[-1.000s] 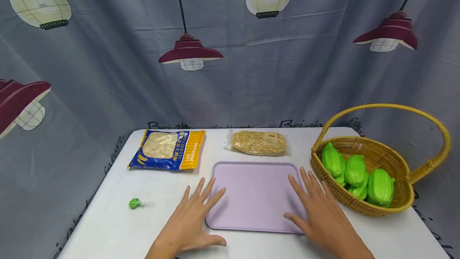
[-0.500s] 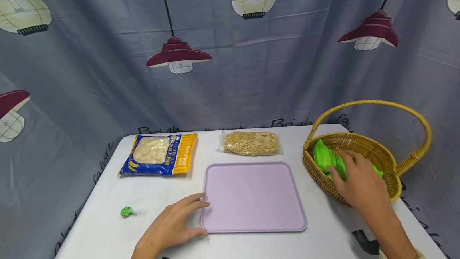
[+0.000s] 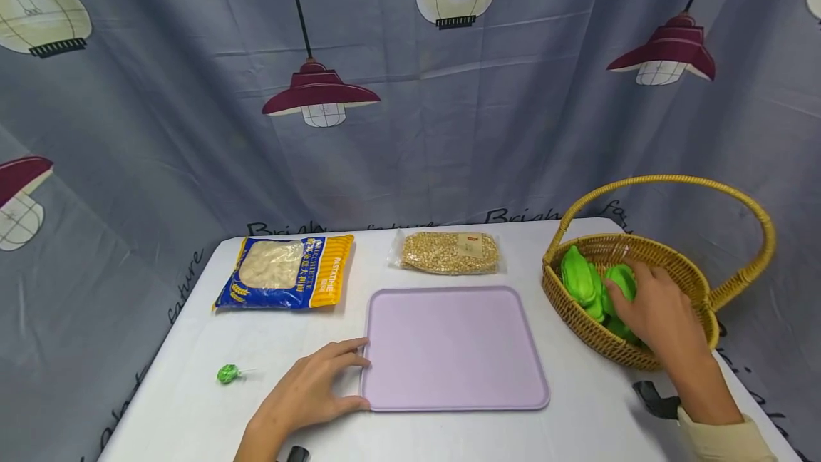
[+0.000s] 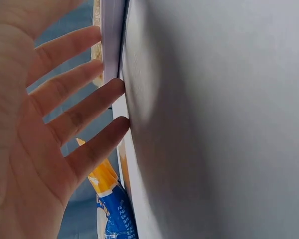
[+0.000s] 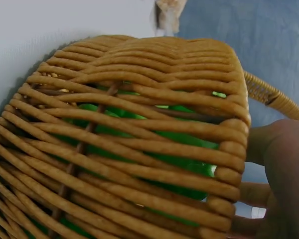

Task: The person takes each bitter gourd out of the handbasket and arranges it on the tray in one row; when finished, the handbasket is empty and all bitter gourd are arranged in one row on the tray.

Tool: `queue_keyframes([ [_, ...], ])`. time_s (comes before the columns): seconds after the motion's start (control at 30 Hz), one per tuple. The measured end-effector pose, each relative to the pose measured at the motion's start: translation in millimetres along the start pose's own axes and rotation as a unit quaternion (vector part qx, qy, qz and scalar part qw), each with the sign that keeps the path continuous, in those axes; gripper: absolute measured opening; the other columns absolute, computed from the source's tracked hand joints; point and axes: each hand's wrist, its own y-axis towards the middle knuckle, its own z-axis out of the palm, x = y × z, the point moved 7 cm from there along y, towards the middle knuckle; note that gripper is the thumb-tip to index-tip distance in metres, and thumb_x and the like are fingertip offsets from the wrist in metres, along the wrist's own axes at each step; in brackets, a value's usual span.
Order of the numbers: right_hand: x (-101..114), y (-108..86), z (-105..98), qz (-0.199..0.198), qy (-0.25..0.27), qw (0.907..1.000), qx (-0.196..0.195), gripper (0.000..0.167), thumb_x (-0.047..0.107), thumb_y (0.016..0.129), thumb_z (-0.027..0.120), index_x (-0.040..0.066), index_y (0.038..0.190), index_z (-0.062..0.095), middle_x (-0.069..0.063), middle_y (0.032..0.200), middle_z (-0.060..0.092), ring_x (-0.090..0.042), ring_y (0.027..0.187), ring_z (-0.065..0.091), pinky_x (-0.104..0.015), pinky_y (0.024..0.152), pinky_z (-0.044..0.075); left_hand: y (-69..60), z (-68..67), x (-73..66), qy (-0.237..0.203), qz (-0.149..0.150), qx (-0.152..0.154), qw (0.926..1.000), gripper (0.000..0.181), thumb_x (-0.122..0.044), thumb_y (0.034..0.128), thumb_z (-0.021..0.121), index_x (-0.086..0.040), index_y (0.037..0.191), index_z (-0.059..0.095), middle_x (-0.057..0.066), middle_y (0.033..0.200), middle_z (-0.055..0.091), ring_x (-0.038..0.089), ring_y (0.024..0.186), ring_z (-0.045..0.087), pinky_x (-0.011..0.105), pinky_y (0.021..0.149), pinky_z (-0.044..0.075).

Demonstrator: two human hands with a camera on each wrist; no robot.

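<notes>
My right hand [image 3: 663, 312] bends over a green fruit [image 3: 619, 281] in the basket [image 3: 580, 323]; hold and fruit's axis hidden. My left hand [image 3: 311, 385], fingers loosely spread, holds nothing; tray [image 3: 452, 348] beside it, long axis running rightward.

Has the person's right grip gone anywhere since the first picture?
Yes, rightward. Judged against the tray in the head view, the right grip went from that tray's right edge to over the green pieces in the basket.

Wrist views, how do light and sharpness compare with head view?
Head view: bright, soft shadow near the left hand; left wrist view: dimmer, broad shadow across the table; right wrist view: basket weave clear, small glint on the green pieces inside.
</notes>
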Motion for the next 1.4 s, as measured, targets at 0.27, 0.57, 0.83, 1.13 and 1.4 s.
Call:
queue_keyframes([
  [0.27,-3.6,9.5,4.5,0.039,0.003,0.9981,0.048,0.074,0.03,0.102,0.072,-0.016,0.151,0.042,-0.053,0.138,0.041,-0.073,0.121,0.044,-0.089,0.095,0.038,4.3,0.1,12.9,-0.013,-0.012,0.024,0.9996,0.057,-0.065,0.0803,0.087,-0.029,0.123,0.079,-0.011,0.154,0.061,0.017,0.138,0.062,0.043,0.113,0.055],
  [0.57,-2.2,16.8,5.5,0.025,-0.043,0.996,0.075,0.083,0.037,0.095,0.078,-0.018,0.148,0.044,-0.054,0.134,0.045,-0.074,0.106,0.052,-0.084,0.083,0.047,3.6,2.6,20.4,-0.056,-0.025,0.02,0.9979,0.056,-0.062,0.0777,0.089,-0.03,0.122,0.079,-0.013,0.153,0.062,0.016,0.137,0.062,0.045,0.114,0.055],
  [0.83,-3.6,15.4,4.7,0.059,-0.054,0.9903,0.114,0.077,0.035,0.095,0.074,-0.007,0.152,0.043,-0.049,0.14,0.043,-0.07,0.098,0.056,-0.075,0.067,0.049,3.6,3.7,17.0,-0.054,-0.015,0.019,0.9982,0.055,-0.057,0.0793,0.091,-0.028,0.124,0.079,-0.01,0.155,0.06,0.019,0.144,0.055,0.046,0.12,0.049],
  [1.13,4.1,11.0,2.4,0.055,-0.029,0.9949,0.079,0.073,0.026,0.092,0.075,-0.004,0.153,0.046,-0.045,0.136,0.048,-0.066,0.099,0.057,-0.073,0.067,0.049,1.8,4.0,11.1,-0.03,-0.015,0.024,0.9991,0.052,-0.056,0.0845,0.088,-0.03,0.128,0.075,-0.009,0.159,0.056,0.017,0.144,0.055,0.044,0.119,0.05],
  [1.4,2.3,10.3,6.6,0.044,0.014,0.9978,0.047,0.082,0.02,0.089,0.077,-0.008,0.157,0.041,-0.045,0.124,0.056,-0.054,0.093,0.059,-0.06,0.065,0.05,1.0,5.7,9.7,-0.012,-0.002,0.019,0.9997,0.056,-0.058,0.0847,0.087,-0.032,0.131,0.07,-0.007,0.161,0.054,0.018,0.145,0.054,0.045,0.118,0.051],
])
